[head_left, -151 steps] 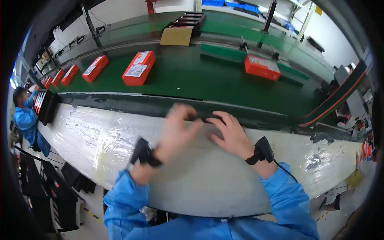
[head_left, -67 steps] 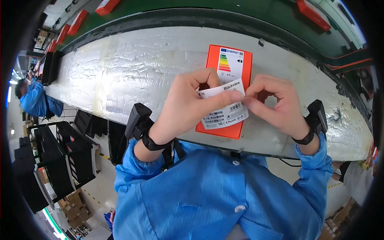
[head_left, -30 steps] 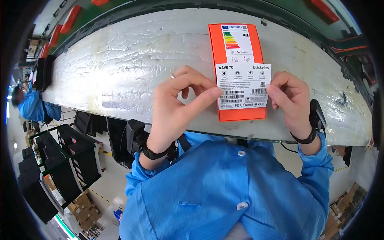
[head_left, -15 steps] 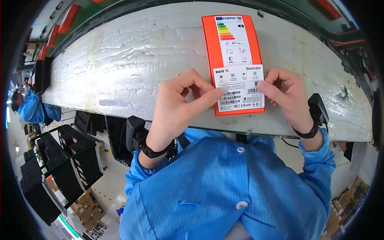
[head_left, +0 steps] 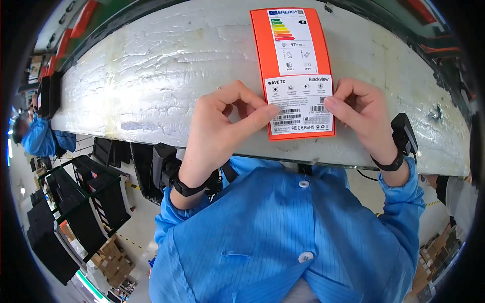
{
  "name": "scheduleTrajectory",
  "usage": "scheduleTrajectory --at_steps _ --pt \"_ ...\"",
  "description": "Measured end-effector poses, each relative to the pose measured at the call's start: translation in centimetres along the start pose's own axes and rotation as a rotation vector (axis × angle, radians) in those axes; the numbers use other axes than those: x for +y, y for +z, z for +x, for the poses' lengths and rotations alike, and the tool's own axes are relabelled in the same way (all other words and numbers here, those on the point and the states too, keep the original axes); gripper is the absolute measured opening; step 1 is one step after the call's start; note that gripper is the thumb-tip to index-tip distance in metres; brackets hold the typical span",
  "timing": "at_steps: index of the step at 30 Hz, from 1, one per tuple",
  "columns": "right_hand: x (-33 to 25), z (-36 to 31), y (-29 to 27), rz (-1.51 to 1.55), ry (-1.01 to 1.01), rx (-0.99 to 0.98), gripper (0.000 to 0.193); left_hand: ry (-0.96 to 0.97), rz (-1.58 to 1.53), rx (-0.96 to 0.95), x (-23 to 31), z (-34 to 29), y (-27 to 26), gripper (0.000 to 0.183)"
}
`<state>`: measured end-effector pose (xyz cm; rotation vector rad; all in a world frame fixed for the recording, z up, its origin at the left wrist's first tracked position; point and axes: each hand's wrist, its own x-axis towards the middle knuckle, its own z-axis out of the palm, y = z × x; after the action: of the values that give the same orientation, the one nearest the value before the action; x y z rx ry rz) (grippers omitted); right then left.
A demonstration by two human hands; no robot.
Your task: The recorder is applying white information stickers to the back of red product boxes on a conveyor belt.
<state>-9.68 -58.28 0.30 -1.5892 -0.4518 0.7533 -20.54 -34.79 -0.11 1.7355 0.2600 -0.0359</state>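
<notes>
Orange flat cardboard box point(head_left: 295, 50) lies on the white wrapped table point(head_left: 151, 76); its white rectangular label point(head_left: 299, 105), earlier held loose, now sits flat, both hands' point(head_left: 222, 126) fingertips pressing its edges.

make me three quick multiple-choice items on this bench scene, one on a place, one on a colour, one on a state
1. Where does the white label sit on the orange box?
A. near end
B. far end
C. off the box

2. What colour is the box?
A. green
B. orange
C. black

3. What are the left hand and right hand doing?
A. hanging free
B. lifting the box
C. pressing the label's edges

Answers: 1 A, the label covers the end nearest the person; 2 B, orange shows around the labels; 3 C, fingertips rest on both sides.
</notes>
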Motion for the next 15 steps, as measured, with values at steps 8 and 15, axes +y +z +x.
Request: scheduleTrajectory --at_steps 8,15 --pt "0.4 -0.2 0.2 -0.115 -0.105 0.055 0.017 0.052 0.097 0.048 0.6 -0.3 0.4 0.017" --pt "0.3 -1.0 0.6 -0.313 -0.179 0.118 0.016 0.248 0.376 0.146 0.5 -1.0 1.3 0.023"
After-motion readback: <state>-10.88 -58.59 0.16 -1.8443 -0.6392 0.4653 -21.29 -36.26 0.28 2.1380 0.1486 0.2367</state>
